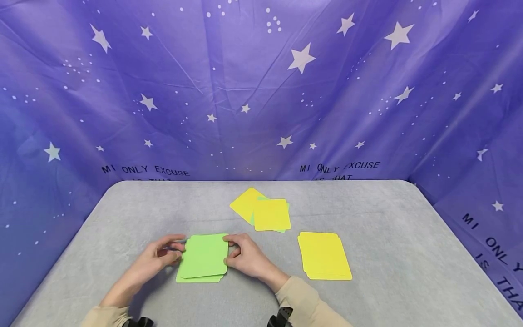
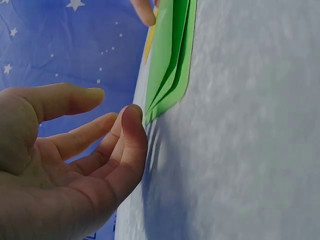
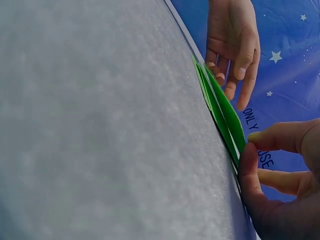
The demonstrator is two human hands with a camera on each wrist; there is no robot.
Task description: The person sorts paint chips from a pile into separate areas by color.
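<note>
A small stack of green square cards lies at the front left of the grey table, its upper cards skewed over the lower ones. With thumb and index finger my right hand holds the top green card by its right edge. That card bows slightly above the others in the right wrist view. My left hand is at the stack's left side, its fingers loosely bent and nothing between them. In the left wrist view, gaps show between the green cards, and the left fingertips are close to their corner.
A neat stack of yellow cards lies to the right of my right hand. Farther back is a loose pile of yellow cards with green edges showing beneath. A purple star-patterned curtain hangs behind the grey table.
</note>
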